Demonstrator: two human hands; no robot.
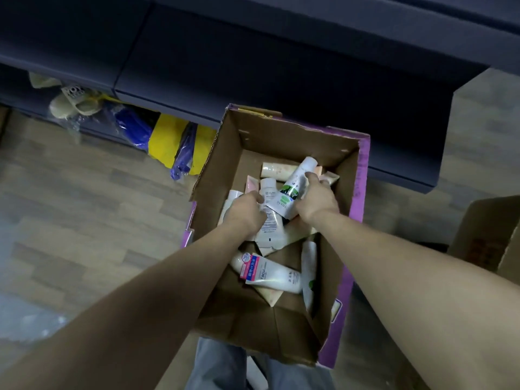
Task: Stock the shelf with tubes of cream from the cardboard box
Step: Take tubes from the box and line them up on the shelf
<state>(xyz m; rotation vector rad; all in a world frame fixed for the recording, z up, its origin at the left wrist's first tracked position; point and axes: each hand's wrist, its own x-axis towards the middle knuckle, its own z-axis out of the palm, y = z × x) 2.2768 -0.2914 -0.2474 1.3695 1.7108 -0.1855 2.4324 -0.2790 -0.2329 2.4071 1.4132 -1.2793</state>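
Tubes (270, 273) are piled loose in the box (363, 175), most of them heaped toward its far end, a few lying flat nearer the near end. Both hands are down inside, so this looks like the grab step, nothing on the shelf (281, 80) yet as far as I can see. Right hand (316, 199) is wrapped around a white tube with a green label (292, 187), cap pointing at the far wall of the box. Left hand (247, 211) is curled around another white tube (270, 218) right next to it; the two tubes overlap, hands close but not touching.

Next move is probably lifting both clear of the pile without dragging neighbours along, then up to the dark shelf just past the box's far edge.

Tubes look soft, squeezy plastic, mostly white or cream, flat crimped tails, round caps. One near the middle has a pink label (250, 267). Slippery-ish I'd guess.
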